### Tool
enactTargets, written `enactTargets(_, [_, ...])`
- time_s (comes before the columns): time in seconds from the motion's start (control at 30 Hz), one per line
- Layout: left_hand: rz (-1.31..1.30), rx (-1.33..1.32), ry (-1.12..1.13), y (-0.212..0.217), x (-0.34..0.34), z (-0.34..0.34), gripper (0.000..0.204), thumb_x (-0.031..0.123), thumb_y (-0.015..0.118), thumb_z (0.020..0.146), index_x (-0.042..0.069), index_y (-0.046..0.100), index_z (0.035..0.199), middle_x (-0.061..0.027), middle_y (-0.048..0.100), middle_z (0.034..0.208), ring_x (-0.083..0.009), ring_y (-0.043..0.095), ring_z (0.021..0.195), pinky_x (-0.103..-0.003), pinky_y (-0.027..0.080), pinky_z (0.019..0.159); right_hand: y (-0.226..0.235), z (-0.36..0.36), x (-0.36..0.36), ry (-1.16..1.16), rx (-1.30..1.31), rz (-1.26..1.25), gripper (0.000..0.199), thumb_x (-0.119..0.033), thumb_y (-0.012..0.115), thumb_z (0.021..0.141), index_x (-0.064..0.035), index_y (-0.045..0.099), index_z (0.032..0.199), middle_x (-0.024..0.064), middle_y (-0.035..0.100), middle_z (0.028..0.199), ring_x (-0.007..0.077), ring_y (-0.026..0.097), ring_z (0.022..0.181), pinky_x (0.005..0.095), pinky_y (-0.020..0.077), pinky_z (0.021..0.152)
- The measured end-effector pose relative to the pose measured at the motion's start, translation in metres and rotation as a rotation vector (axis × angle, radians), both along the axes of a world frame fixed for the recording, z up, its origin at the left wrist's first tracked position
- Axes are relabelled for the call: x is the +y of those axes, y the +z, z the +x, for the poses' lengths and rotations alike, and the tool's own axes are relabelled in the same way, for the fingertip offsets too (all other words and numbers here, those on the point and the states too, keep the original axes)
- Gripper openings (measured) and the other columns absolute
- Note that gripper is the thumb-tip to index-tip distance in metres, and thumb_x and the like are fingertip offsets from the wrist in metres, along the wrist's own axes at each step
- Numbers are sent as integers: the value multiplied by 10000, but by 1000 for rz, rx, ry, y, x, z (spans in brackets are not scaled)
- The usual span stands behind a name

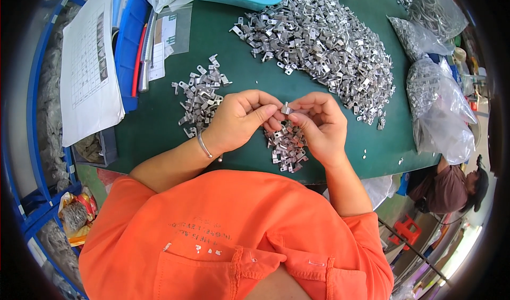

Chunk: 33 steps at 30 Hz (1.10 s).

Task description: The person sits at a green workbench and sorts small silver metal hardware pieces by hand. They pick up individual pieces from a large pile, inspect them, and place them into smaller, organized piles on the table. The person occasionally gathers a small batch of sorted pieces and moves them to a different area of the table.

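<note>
Between my two hands, over the green tabletop, is one small silvery metal bracket (286, 108). My left hand (241, 118) comes in from the left with a bangle on its wrist, its thumb and fingertips pinched at the bracket. From the other side, the thumb and forefinger of my right hand (323, 124) close on the same part. Just below my fingers lies a small heap of similar brackets (288, 152). Another loose pile (199, 90) sits beside my left hand, partly hidden by it. Beyond my hands spreads a far larger mound of brackets (334, 45).
A turquoise basket (239, 0) of metal parts stands at the far edge. On the left are a blue bin (127, 50), paper sheets (90, 77) and a red pen (139, 61). Clear plastic bags of parts (438, 108) line the right side. A person (451, 188) is at the far right.
</note>
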State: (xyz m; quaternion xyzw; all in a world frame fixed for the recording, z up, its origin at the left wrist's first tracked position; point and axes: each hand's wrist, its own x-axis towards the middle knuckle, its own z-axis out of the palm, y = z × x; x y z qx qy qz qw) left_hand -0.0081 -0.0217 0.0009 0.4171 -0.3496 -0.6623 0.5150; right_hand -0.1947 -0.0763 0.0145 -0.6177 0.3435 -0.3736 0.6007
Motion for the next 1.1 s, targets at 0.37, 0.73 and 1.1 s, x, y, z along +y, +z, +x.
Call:
enactTargets(0.37, [-44, -248, 75, -3, 1, -2, 141, 28, 580, 940, -18, 629, 1064, -37, 659, 945, -85, 626, 858, -223, 524, 786, -8, -9, -35, 173, 509, -680, 160, 1, 716, 755, -25, 661, 903, 123, 654, 797, 312, 616, 693, 377, 497, 622])
enactTargets(0.73, [-37, -226, 91, -7, 0, 0, 146, 47, 592, 935, -19, 632, 1059, -47, 660, 942, -93, 627, 842, -233, 527, 781, -25, 31, -49, -194, 986, -858, 215, -237, 680, 839, -63, 599, 742, 109, 626, 689, 313, 637, 597, 416, 511, 526])
enactTargets(1.1, [-33, -245, 85, -5, 0, -1, 139, 44, 586, 937, -18, 635, 1052, -48, 661, 938, -92, 625, 836, -233, 527, 781, -22, 21, -46, -270, 950, -929, 247, -239, 692, 814, -81, 556, 682, 80, 601, 639, 290, 623, 553, 406, 497, 472])
